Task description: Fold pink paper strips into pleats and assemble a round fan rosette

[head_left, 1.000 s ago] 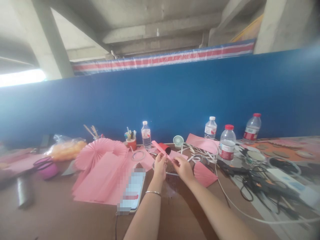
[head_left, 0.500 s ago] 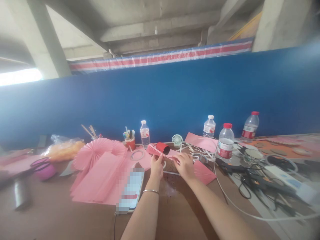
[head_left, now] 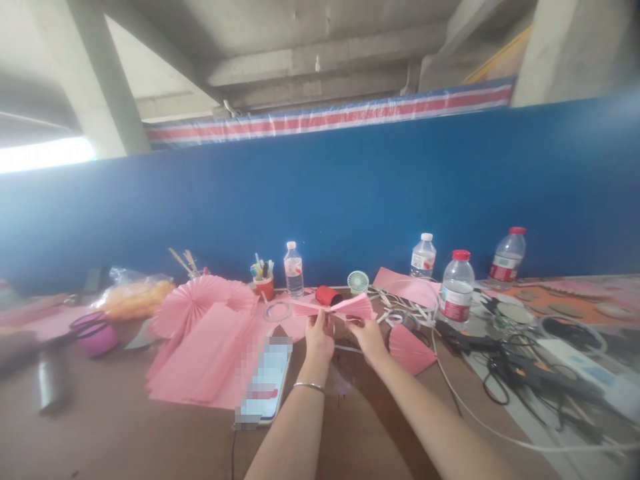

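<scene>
My left hand [head_left: 319, 337] pinches the middle of a pleated pink paper strip [head_left: 353, 307], which fans out to both sides like a bow. My right hand [head_left: 367, 339] grips the lower edge of the strip's right half. Just behind the strip lies a red cylinder [head_left: 328, 295]. A pleated pink paper fan [head_left: 411, 350] lies on the table right of my right hand. To the left, round pink paper fans [head_left: 187, 303] and folded pink sheets [head_left: 205, 353] are spread out. A phone [head_left: 267, 383] with a lit screen is beside my left forearm.
Water bottles [head_left: 457, 287] stand along the blue partition [head_left: 320, 193]. A cup of pens [head_left: 264, 288], a tape ring [head_left: 277, 311] and a small fan [head_left: 358, 283] are at the back. Tangled cables and a glue gun [head_left: 535, 363] lie right, a purple basket [head_left: 97, 337] left.
The pleated paper strip has spread wider to both sides of my left hand, its right half now opened out. My right hand has shifted slightly down, beneath it.
</scene>
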The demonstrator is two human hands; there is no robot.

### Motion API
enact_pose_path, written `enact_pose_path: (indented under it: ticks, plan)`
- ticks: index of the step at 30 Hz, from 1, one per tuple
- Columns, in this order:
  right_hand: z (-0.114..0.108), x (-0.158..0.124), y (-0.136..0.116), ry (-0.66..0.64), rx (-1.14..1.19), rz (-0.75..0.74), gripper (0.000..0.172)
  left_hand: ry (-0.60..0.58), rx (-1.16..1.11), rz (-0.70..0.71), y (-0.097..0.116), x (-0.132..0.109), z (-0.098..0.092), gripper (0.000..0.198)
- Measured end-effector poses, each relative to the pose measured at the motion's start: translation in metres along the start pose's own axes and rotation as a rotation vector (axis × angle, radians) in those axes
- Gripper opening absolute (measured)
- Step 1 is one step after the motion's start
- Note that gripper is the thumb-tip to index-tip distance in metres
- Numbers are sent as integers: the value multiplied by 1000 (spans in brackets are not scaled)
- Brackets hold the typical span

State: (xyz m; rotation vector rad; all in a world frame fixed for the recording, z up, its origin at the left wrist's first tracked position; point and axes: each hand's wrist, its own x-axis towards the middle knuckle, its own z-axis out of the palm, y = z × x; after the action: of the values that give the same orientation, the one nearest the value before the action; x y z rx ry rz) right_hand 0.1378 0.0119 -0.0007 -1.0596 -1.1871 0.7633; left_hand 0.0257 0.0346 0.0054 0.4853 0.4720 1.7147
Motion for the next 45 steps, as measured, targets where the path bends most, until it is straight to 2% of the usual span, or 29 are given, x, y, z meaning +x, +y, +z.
enact_pose_path:
  ticks: [2,6,13,19,26,32,38,42,45]
  plan:
    - [4,-1,1,-45,125,34,28,-65,26,-41,-4,-6,4,20]
    - [3,-2,-2,20,181,23,33,-146,107,-57,-8,-14,12,25]
    - [-2,0,1,57,153,8,32,-166,236,-25,-7,-20,18,29]
    - [-1,-2,-6,49,196,31,32,-200,428,24,-10,-19,13,20]
    - [1,-2,-10,39,432,94,20,-213,503,36,-10,-17,13,24]
    - [4,-1,-11,40,582,143,20,-198,527,43,-7,-19,15,24]
    - [3,-2,-6,5,501,156,27,-154,548,62,-8,-16,12,26]
    - [2,-1,-2,-14,445,138,27,-113,588,76,-9,-14,9,31]
    - [2,-1,-3,-2,415,136,24,-131,612,84,-10,-15,8,31]
